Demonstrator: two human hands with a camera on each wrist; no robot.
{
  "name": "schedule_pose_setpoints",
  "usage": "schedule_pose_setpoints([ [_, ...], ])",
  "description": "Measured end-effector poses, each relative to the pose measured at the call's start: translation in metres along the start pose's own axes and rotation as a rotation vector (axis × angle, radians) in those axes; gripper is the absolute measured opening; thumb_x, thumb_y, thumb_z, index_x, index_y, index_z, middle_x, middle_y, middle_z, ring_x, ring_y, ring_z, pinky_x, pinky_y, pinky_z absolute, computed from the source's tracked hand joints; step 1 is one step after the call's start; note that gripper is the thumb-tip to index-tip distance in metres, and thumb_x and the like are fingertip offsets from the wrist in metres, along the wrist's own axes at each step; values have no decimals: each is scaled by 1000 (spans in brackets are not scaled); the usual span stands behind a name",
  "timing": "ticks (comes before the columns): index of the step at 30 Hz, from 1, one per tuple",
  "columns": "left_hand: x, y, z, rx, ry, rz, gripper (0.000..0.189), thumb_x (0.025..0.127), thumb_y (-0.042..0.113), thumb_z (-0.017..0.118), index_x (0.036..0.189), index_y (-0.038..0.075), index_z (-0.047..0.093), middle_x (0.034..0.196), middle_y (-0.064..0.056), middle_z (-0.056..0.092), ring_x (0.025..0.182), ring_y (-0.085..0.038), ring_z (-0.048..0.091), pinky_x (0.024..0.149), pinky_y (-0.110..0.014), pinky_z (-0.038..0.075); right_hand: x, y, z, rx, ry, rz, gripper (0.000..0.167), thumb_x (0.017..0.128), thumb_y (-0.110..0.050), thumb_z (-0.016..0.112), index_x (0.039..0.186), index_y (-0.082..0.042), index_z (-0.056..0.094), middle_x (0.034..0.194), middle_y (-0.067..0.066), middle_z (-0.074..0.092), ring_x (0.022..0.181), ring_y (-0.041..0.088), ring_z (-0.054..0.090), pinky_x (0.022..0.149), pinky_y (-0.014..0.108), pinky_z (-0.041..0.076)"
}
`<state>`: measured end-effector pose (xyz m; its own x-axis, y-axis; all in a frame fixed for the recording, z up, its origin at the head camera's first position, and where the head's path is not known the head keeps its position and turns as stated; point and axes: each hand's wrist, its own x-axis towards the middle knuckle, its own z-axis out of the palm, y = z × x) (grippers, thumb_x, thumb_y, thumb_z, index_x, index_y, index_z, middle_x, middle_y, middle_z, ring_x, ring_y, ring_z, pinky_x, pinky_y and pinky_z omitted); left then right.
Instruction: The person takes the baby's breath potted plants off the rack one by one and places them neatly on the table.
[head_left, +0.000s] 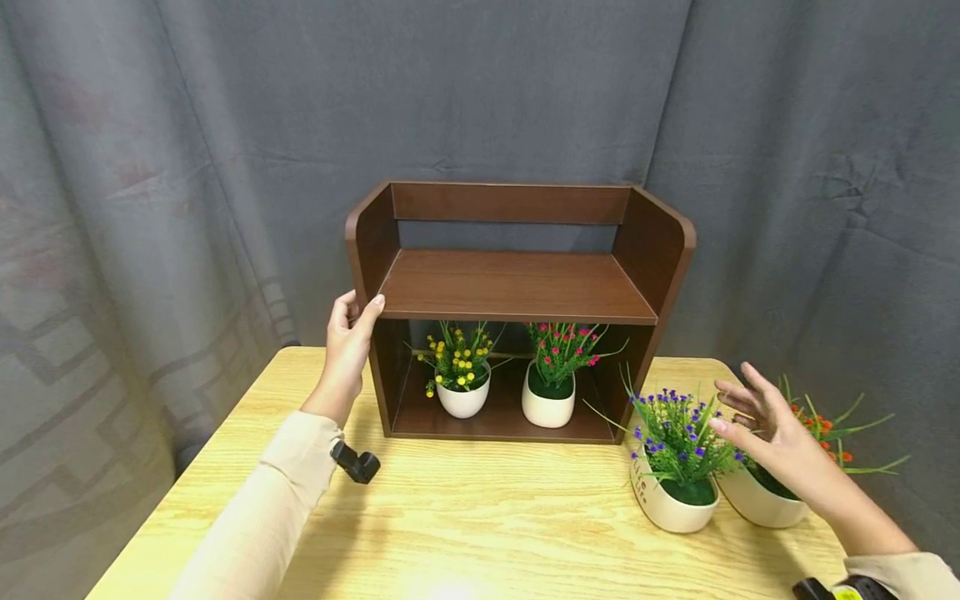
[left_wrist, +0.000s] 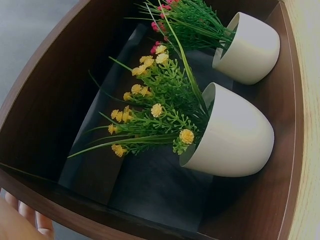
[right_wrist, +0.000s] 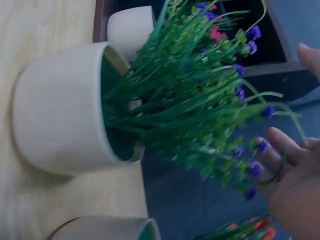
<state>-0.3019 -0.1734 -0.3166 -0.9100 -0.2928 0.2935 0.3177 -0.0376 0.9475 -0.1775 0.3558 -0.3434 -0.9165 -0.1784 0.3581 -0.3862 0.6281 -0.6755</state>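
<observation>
We log a studio-like corner: grey drapes (head_left: 525, 92) behind a wood-grain table (head_left: 465, 508), a tabletop shelf (head_left: 517, 283), a wrist-worn camera (head_left: 356, 463); building type indeterminable.

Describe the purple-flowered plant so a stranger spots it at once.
Find the dark brown shelf standing on the pale wooden table. Off its right front corner, pick the purple-flowered plant, the nearer to the shelf of two standing there. It alone blooms purple, unlike the orange-flowered plant beside it and the yellow-flowered plant and pink-flowered plant inside the shelf.
</observation>
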Motion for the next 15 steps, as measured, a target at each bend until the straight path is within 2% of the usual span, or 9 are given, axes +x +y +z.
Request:
schedule_pose_setpoints([
  [3,1,0,1,7,-1,-6,55,98,34,64,142,6,45,113,2,42,107,-13,41,95,-29,35,6,-11,-4,24,2,2,85,102,-7,58,161,-20,-2,145,-6,44,117,-15,40,86,6,37],
  [6,2,-1,0,3,0,-2,55,98,34,65,141,7,46,113,2,43,107,-13,41,95,-29,35,15,-20,-6,41,5,-28,83,102,-5,57,161,-17,1,135,-18,48,115,-13,47,84,7,40],
  [10,2,-3,-1,-11,9,5,49,97,33,66,136,9,50,109,3,46,103,-12,43,92,-29,36,29,-34,-12,23,-7,-45,80,102,-6,58,161,-13,4,130,-17,53,110,-10,53,84,7,41],
  [15,2,-5,-1,-2,11,3,51,97,34,66,138,9,48,110,3,42,103,-12,41,91,-28,36,45,-48,-17,-9,-28,-28,77,103,-12,59,161,-11,8,127,-16,53,109,-8,52,83,7,40],
])
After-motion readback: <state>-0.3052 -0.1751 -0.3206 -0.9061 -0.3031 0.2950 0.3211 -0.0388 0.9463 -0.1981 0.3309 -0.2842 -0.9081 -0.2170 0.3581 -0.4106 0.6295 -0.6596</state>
